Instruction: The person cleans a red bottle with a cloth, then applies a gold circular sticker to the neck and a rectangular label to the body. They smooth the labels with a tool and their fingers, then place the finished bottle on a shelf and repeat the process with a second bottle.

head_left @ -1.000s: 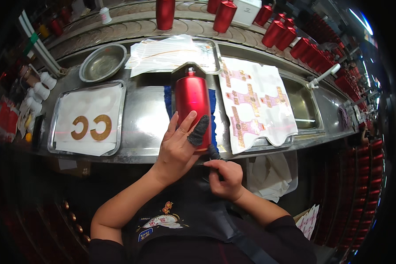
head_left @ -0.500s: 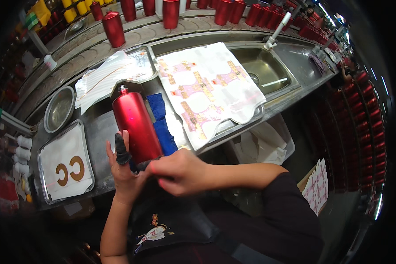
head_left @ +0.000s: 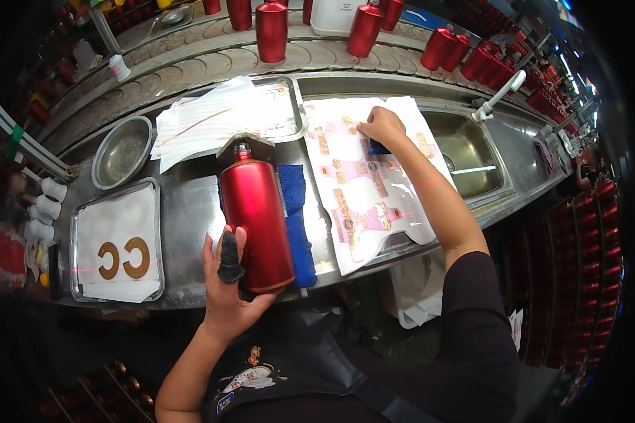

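Note:
A glossy red bottle (head_left: 254, 218) with a short metal neck lies at a slant on the steel worktop, its neck end by a dark angled rest (head_left: 268, 149). My left hand (head_left: 227, 299) grips its near end, the thumb at the base and the fingers along the left side. Black wrapping (head_left: 230, 258) covers one of those fingers. Farther right, my right hand (head_left: 384, 128) is closed in a pinch at the upper part of a white sheet (head_left: 331, 264) with pink-and-gold decals (head_left: 344, 217). A dark blue piece (head_left: 378, 147) shows under that palm; whether I hold it is unclear.
Blue cloth (head_left: 300, 225) lies right of the bottle. At left are a tray (head_left: 161, 282) with two gold C-shaped pieces (head_left: 136, 258) and a metal bowl (head_left: 122, 151). A sink (head_left: 466, 156) with a white tap (head_left: 504, 95) is at right; red bottles (head_left: 271, 32) stand behind.
My right hand has left the bottle's near end and reached right and away to the decal sheet. My left hand now cups the bottle's near end. The whole view has shifted.

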`<state>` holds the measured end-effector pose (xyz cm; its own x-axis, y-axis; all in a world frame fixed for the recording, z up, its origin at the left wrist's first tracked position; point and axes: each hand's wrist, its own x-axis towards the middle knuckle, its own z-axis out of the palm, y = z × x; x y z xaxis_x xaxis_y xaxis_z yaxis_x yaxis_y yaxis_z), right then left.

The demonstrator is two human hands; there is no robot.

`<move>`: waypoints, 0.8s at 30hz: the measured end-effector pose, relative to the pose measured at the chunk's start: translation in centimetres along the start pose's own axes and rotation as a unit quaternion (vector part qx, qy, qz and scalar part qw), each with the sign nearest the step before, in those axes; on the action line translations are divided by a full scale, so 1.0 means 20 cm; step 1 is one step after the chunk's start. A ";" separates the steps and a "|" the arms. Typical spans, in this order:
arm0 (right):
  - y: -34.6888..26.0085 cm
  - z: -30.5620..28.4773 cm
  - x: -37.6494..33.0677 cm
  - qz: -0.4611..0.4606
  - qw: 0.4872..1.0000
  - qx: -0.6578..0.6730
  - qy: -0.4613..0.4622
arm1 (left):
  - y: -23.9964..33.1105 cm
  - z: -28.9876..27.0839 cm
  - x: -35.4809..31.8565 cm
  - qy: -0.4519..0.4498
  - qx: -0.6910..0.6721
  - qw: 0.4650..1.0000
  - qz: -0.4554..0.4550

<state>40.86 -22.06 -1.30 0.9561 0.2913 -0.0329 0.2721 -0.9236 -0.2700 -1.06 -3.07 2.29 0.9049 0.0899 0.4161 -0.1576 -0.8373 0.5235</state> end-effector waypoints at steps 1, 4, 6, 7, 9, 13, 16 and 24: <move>0.01 0.02 0.08 0.025 0.999 -0.004 -0.024 | 0.01 0.00 0.00 -0.006 0.000 1.000 -0.006; 0.00 0.01 0.21 0.030 0.999 -0.030 -0.024 | 0.00 0.01 -0.01 -0.005 -0.010 1.000 -0.017; -0.01 -0.01 0.24 0.007 0.999 -0.038 -0.009 | 0.00 0.02 0.00 0.010 -0.025 0.999 -0.024; -0.01 -0.02 0.25 -0.008 0.999 -0.039 -0.005 | 0.00 0.01 -0.01 0.007 -0.026 0.999 -0.023; 0.00 0.01 0.25 -0.039 0.998 -0.029 0.040 | -0.02 0.01 -0.01 0.003 -0.028 0.999 -0.021; -0.01 0.01 0.20 -0.057 0.998 0.006 0.013 | -0.01 0.00 0.00 0.003 -0.024 0.999 -0.024; 0.13 0.06 0.22 -0.090 0.991 0.071 0.063 | -0.02 0.01 0.01 0.000 -0.031 0.999 -0.012; 0.08 0.08 0.14 -0.116 0.988 0.104 -0.012 | -0.03 0.02 -0.01 0.012 -0.044 0.999 -0.019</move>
<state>43.78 -22.41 -3.33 0.8674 0.4967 0.0301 0.4520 -0.7610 -0.4653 -1.07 -2.70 1.60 0.9015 0.1348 0.4113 -0.1581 -0.7821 0.6028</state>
